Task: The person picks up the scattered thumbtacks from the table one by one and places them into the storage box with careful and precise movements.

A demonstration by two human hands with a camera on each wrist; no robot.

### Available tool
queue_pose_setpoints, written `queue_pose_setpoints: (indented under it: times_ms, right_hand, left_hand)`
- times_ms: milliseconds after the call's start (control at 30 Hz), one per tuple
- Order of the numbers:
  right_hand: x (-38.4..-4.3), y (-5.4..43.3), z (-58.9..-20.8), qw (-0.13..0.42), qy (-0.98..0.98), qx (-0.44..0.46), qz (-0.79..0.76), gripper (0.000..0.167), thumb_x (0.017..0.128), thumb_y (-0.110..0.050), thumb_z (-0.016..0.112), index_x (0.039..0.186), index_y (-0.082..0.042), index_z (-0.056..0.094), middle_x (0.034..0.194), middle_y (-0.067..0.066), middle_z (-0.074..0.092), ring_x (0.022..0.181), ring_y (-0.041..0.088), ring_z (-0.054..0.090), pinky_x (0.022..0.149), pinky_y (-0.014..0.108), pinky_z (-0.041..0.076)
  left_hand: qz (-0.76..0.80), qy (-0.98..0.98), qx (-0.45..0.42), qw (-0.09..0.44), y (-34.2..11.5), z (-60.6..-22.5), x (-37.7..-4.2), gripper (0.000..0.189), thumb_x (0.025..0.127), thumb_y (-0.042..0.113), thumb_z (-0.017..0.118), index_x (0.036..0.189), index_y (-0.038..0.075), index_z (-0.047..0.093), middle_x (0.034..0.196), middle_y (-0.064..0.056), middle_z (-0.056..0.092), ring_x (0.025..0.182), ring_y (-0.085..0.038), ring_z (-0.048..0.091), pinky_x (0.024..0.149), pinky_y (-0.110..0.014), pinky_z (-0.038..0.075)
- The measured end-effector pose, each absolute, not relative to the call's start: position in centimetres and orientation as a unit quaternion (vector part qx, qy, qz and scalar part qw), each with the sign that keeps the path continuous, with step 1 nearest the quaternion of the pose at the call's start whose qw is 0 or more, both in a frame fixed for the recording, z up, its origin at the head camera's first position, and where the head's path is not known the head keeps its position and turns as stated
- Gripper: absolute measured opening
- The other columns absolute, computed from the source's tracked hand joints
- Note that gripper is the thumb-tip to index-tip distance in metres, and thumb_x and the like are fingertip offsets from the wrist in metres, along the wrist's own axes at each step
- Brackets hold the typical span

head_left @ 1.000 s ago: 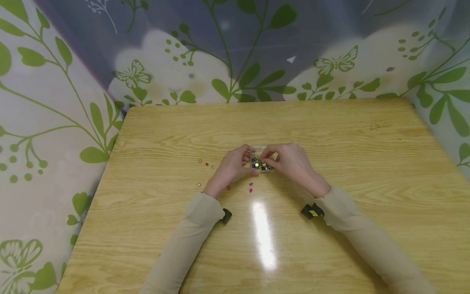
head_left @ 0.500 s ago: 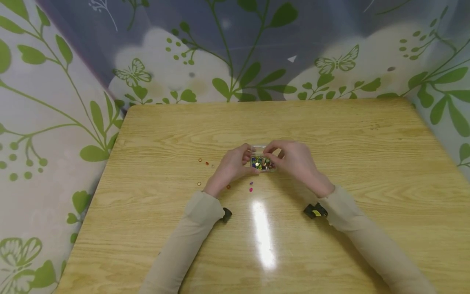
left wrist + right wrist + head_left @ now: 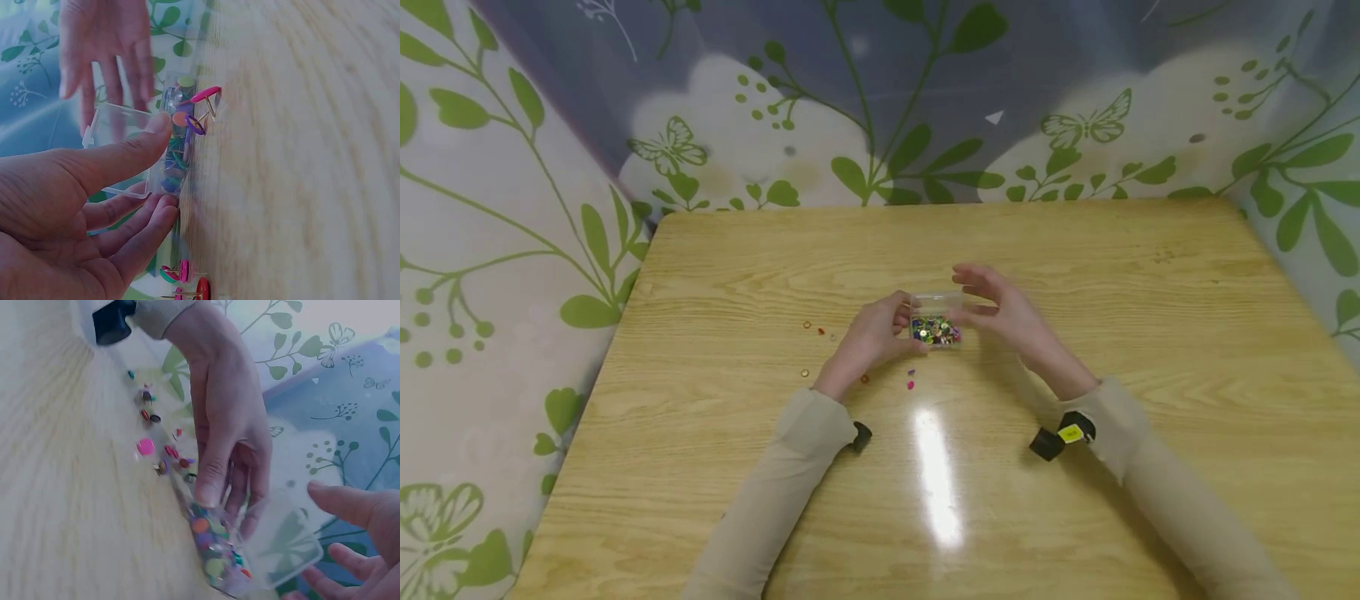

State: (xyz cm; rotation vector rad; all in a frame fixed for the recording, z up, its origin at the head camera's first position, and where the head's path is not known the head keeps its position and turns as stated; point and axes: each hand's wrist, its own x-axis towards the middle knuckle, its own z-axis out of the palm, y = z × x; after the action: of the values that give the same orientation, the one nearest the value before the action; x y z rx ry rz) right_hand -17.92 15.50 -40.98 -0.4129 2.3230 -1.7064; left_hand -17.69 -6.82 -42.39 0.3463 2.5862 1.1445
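A small clear plastic box (image 3: 936,302) full of colourful thumbtacks (image 3: 936,332) stands on the table with its lid (image 3: 290,547) raised. My left hand (image 3: 874,337) grips the left end of the box, thumb in front and fingers behind. In the left wrist view, that thumb presses on the front wall. My right hand (image 3: 1006,317) is at the box's right end, fingers spread and holding nothing. In front of the box, a pink thumbtack (image 3: 205,94) and a purple thumbtack (image 3: 195,124) lie on the table.
More loose thumbtacks, including a gold one (image 3: 805,373), are scattered on the wooden table (image 3: 1112,275) left of the box, some close to the left forearm. A wall (image 3: 737,150) with a leaf pattern borders the table's far edge. Dark wrist cameras (image 3: 1047,443) hang below the sleeves.
My right hand was pinched over the box's contents. It has moved up and right, and its fingers have spread apart. My left hand keeps its grip on the box.
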Motion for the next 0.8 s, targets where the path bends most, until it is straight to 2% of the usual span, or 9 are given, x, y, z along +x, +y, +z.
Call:
queue_pose_setpoints:
  times_ms: [133,333,800]
  right_hand:
    - [-18.1,15.3,-41.8,0.174,0.785,-0.129,-0.581,0.076,0.089,-0.005,0.077,0.153,-0.006,0.037,0.153,0.021,0.043,0.143,0.039,0.039,0.118,0.056,0.032]
    - [-18.6,15.4,-42.7,0.222,0.801,-0.137,-0.538,0.076,0.084,0.001,0.079,0.150,-0.004,0.042,0.147,0.027,0.049,0.134,0.046,0.049,0.113,0.057,0.040]
    - [-19.3,15.4,-43.4,0.230,0.811,-0.096,-0.529,0.079,0.077,0.000,0.085,0.145,-0.005,0.046,0.142,0.024,0.055,0.128,0.043,0.056,0.105,0.050,0.049]
  left_hand:
    - [0.395,0.899,0.121,0.147,-6.8,-42.4,-17.7,0.061,0.081,0.021,0.087,0.133,0.009,0.058,0.126,-0.011,0.066,0.117,-0.025,0.063,0.102,-0.036,0.053]
    - [0.397,0.899,0.122,0.141,-6.7,-42.4,-17.7,0.061,0.080,0.020,0.088,0.132,0.007,0.058,0.123,-0.011,0.067,0.114,-0.025,0.064,0.100,-0.035,0.054]
    - [0.382,0.904,0.127,0.140,-6.7,-42.3,-17.7,0.060,0.080,0.020,0.088,0.130,0.009,0.058,0.120,-0.009,0.068,0.111,-0.024,0.064,0.098,-0.037,0.055]
